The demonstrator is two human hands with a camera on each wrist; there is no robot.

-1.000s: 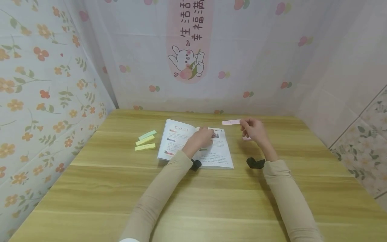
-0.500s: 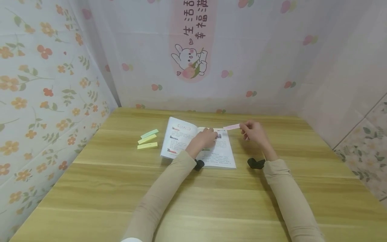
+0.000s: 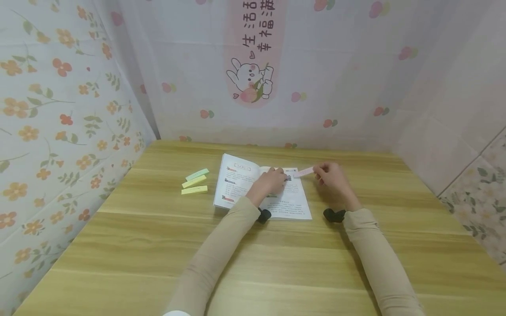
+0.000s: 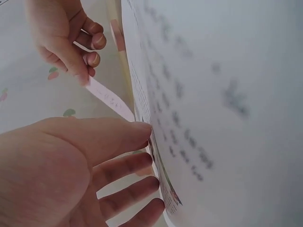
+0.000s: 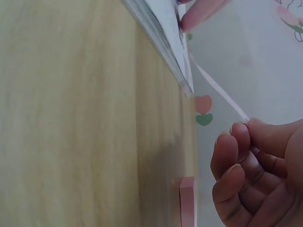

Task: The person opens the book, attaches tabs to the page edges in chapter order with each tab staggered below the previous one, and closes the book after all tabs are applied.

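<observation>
An open book with printed pages lies on the table. My left hand rests on its right page; in the left wrist view the fingertips touch the paper. Just right of the book, my right hand pinches one end of a pink paper strip between thumb and finger. The strip's far end reaches over the page's upper right part, close to the left hand. Faint writing shows on the strip in the left wrist view. Whether the strip touches the page I cannot tell.
Left of the book lie a green strip and two yellow strips. A pink block sits on the table below the right hand. Black wrist-camera pieces hang at the wrists. A patterned cloth stands behind the table.
The right hand has brought the pink strip down and toward the page, from beyond the book's upper right corner to over its right edge. The left hand stays on the page.
</observation>
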